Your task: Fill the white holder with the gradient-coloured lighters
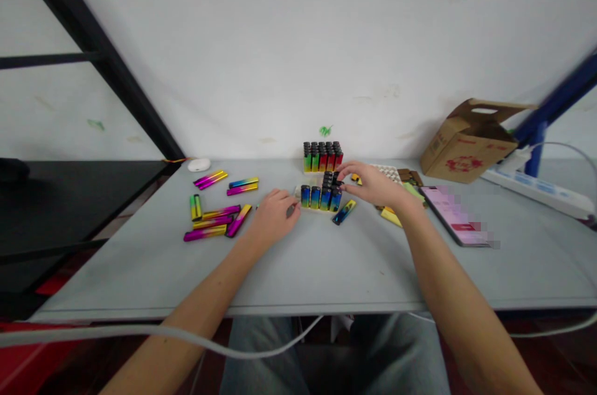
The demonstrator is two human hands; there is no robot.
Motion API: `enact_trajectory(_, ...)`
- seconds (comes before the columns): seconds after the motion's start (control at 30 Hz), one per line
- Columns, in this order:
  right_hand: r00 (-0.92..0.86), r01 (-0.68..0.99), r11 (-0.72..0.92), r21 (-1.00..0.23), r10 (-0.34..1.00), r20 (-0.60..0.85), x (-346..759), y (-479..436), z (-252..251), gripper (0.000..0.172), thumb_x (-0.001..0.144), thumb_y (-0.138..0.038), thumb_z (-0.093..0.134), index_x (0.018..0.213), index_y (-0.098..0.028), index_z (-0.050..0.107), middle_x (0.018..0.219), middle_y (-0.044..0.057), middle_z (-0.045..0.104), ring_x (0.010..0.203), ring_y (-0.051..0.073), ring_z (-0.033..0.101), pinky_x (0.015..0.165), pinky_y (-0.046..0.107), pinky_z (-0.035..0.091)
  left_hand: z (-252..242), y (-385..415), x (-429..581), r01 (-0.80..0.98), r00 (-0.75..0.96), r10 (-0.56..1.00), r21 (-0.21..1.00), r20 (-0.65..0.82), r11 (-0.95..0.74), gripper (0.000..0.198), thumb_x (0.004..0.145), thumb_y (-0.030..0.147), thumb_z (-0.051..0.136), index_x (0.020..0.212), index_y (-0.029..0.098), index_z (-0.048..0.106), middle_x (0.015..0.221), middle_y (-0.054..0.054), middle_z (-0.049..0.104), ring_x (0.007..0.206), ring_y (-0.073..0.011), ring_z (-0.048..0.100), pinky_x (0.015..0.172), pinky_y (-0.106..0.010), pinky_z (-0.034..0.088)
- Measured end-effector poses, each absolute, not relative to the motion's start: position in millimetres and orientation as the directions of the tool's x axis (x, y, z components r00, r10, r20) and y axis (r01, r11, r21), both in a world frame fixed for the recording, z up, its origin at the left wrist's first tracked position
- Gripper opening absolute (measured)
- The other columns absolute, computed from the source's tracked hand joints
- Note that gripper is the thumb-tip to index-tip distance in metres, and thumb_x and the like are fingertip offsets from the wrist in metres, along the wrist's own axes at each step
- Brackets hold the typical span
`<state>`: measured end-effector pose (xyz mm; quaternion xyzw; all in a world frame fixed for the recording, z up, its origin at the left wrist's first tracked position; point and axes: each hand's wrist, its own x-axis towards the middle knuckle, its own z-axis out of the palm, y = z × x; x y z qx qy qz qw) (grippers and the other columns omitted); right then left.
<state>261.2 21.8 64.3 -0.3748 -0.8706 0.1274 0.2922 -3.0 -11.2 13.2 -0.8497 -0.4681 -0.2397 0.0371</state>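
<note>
Your right hand (pixel 373 185) is touching, fingers open, the upright lighters (pixel 321 196) lying dead ahead at 12 o'clock. Your left hand (pixel 275 216) is curling loosely at their 9 o'clock; I cannot tell if it grips anything.

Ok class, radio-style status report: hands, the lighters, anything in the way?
Left hand curled on table beside front lighter row. Right hand fingertips at that row's tops. One loose lighter lying beside it; full block behind.

wall (pixel 298 40): white, stained | table (pixel 326 270): grey | black shelving (pixel 69 196): left | blue frame (pixel 559 102): right
</note>
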Motion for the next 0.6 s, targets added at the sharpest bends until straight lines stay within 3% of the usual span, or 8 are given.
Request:
enact_trajectory(0.17,-0.528,0.568,0.689,-0.450,0.725,0.443,260,21,63,0.009,0.081,-0.020,0.060,0.087,-0.017,0.065,0.111,0.011,0.064,0.105,0.022,0.061,0.098,0.042,0.045,14,-11,-3,0.815,0.447,0.782,0.163,0.434,-0.556,0.023,0.090,0.021,0.048,0.082,0.015,0.069,0.078,-0.007,0.063,0.081,-0.0221,0.056,0.080,-0.036,0.047)
enact_trajectory(0.4,-0.229,0.442,0.498,-0.746,0.867,0.442,258,18,72,0.022,0.083,-0.033,0.061,0.095,-0.015,0.064,0.089,0.008,0.069,0.080,0.019,0.066,0.078,0.037,0.055,13,-11,-3,0.810,0.453,0.777,0.162,0.438,-0.563,0.020,0.088,0.021,0.050,0.080,0.016,0.068,0.078,-0.006,0.062,0.081,-0.0214,0.056,0.080,-0.035,0.047)
enact_trajectory(0.6,0.031,0.279,0.428,-0.860,0.891,0.454,257,22,75,0.031,0.074,-0.042,0.069,0.091,-0.015,0.066,0.077,0.004,0.067,0.064,0.015,0.064,0.058,0.029,0.057,11,-7,-8,0.792,0.481,0.783,0.188,0.393,-0.581,0.011,0.086,0.020,0.057,0.083,0.017,0.068,0.082,-0.006,0.064,0.086,-0.0217,0.057,0.082,-0.035,0.047)
